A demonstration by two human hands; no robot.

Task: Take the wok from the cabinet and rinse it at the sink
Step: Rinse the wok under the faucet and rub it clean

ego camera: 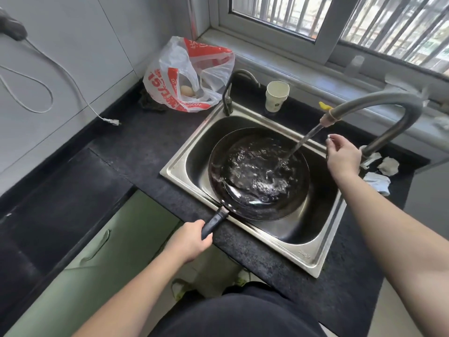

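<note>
Wok (258, 175) in sink (313, 261) at table's far-right edge, filling under faucet (379, 108); left hand (190, 242) grips handle (213, 223), right hand (342, 158) loose, empty; overfilling risks slopping when tipped.

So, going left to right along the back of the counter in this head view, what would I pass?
White cord → plastic bag → small faucet → paper cup → big faucet, which is running water into the wok.

Home kitchen, steel sink (313, 260) in dark countertop (150, 152) (speckled stone), barred window (401, 27)
</note>
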